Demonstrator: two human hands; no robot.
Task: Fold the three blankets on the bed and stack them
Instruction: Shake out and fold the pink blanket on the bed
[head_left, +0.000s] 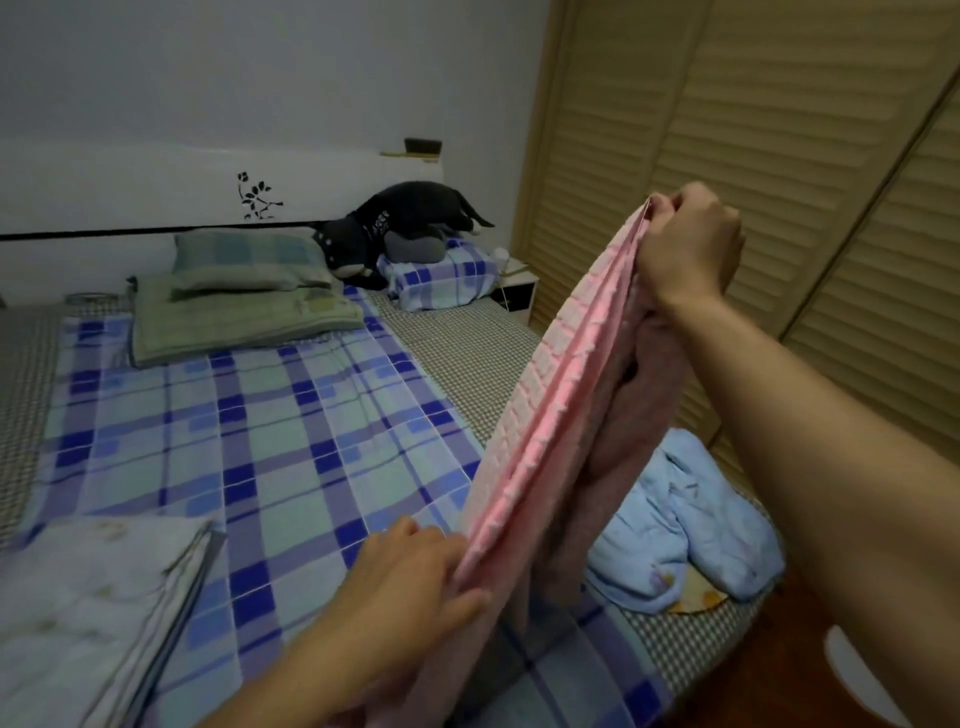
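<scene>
1. My right hand (691, 244) is raised high at the end of an outstretched arm, its fingers curled tight round the gathered top edge of the pink blanket (561, 395).
2. My left hand (415, 577) sits low and nearer to me, with thumb and fingers pinching the same edge further down, so the edge runs taut on a slant between my two hands.
3. The pink blanket is doubled over. Its outer face shows a raised grid of small squares, its inner face is a plainer, duller pink plush, and the rest hangs down in loose folds above the bed (270, 426).
4. A pale, thin blanket (88, 613) lies folded flat in a rectangle at the near left corner of the bed.
5. A light blue blanket (691, 525) lies crumpled in a soft heap at the bed's right edge, just behind the hanging pink cloth.
6. The blue-checked sheet lies flat between the folded blanket and the pillows (244, 291) at the headboard.
7. Slatted wardrobe doors (779, 130) stand close along the right side.
</scene>
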